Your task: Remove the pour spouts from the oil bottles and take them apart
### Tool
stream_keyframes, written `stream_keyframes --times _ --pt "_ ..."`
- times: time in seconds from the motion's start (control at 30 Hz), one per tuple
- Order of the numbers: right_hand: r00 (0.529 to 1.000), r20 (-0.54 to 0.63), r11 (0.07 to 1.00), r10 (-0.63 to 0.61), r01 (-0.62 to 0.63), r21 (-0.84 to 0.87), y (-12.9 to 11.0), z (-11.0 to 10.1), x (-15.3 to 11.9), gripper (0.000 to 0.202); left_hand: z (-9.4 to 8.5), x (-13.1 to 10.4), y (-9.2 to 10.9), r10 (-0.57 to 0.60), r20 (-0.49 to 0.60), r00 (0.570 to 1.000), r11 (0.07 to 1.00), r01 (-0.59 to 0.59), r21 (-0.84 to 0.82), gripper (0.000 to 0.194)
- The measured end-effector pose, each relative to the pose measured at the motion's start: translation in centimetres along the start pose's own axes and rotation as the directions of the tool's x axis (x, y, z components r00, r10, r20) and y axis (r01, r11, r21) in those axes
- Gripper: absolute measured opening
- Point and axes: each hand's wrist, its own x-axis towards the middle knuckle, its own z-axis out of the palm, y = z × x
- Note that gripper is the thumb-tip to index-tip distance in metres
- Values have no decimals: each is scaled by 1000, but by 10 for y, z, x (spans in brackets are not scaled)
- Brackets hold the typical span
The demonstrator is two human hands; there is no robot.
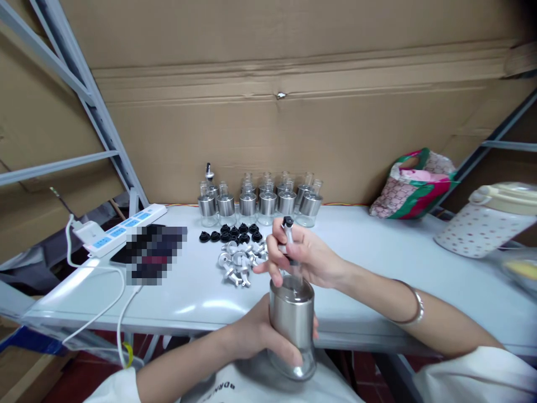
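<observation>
My left hand (pixel 277 336) is wrapped round the lower body of a glass bottle (pixel 292 313) with a metal sleeve, held upright just off the table's front edge. At its neck, my right hand (pixel 300 252) grips a pour spout (pixel 287 230) with a black tip and silver body. The spout stands in line with the bottle mouth; fingers hide how far it is seated. Past my hands lie loose silver spouts (pixel 240 263) in a heap. Behind those sit black stoppers (pixel 230 232) in a cluster.
Several similar bottles (pixel 267 201) stand in rows at the back, one with a spout. On the left are a power strip (pixel 126 226), cables and a blurred-out dark object (pixel 151 254). A patterned bag (pixel 413 184) and a dotted jug (pixel 482 221) stand right. Cardboard (pixel 293 129) walls the back.
</observation>
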Motion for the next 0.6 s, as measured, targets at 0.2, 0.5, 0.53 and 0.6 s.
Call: stream_keyframes --times 0.2,0.5,0.53,0.6 --pt "943 -220 950 -250 194 -247 8 4 0 31 6 3 6 63 -170 983 997 -53 62 51" --pt "754 -60 563 -654 432 -704 9 6 -7 31 5 2 3 145 -230 962 976 -101 194 55" --pt "752 -102 594 -651 420 -686 9 8 -6 32 4 2 3 138 -221 965 978 -98 185 56" --pt "772 -293 750 -564 330 -574 6 10 -4 32 4 2 2 118 -208 971 986 -91 138 56"
